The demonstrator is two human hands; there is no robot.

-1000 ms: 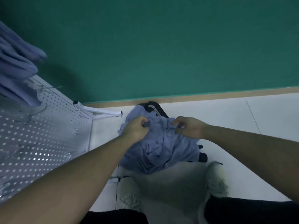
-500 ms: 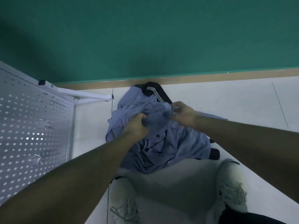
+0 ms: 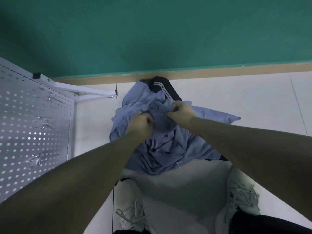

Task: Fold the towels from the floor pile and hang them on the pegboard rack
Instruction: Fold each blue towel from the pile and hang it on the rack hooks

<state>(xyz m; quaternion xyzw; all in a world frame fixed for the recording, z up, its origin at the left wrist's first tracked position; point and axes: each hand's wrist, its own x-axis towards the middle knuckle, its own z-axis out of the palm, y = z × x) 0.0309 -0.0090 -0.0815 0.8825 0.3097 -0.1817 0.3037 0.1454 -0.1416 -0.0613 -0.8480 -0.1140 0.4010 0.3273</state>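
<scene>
Where the pale tiled floor [image 3: 236,98] meets the green wall [image 3: 152,31], a tan skirting strip [image 3: 219,70] runs across the view, and the pile of blue-grey towels [image 3: 162,149] lies on the floor just short of it, its far edge touching a dark striped garment [image 3: 162,86] that sits against the strip. To the left stands the white pegboard rack [image 3: 30,124], its perforated panel tilted in the view and studded with small metal hooks; its white foot bar [image 3: 84,93] reaches along the floor towards the pile and stops just beside the pile's left edge. A narrow band of bare floor separates the rack's upright from the towels. To the right of the pile the floor lies open as far as the frame edge, crossed only by thin tile joints. Near the bottom, two light-coloured laced shoes [image 3: 133,217] stand on either side of a shadowed patch of floor, close to the pile's near edge.

Both arms reach forward over the pile. The left hand [image 3: 141,124] is curled into a fist around a bunch of towel cloth at the pile's upper middle. The right hand [image 3: 181,110], just beside it and slightly farther from the camera, pinches a raised fold of the same cloth between thumb and curled fingers. The gathered fold stands up between the two hands, while the other towels lie crumpled beneath them.
</scene>
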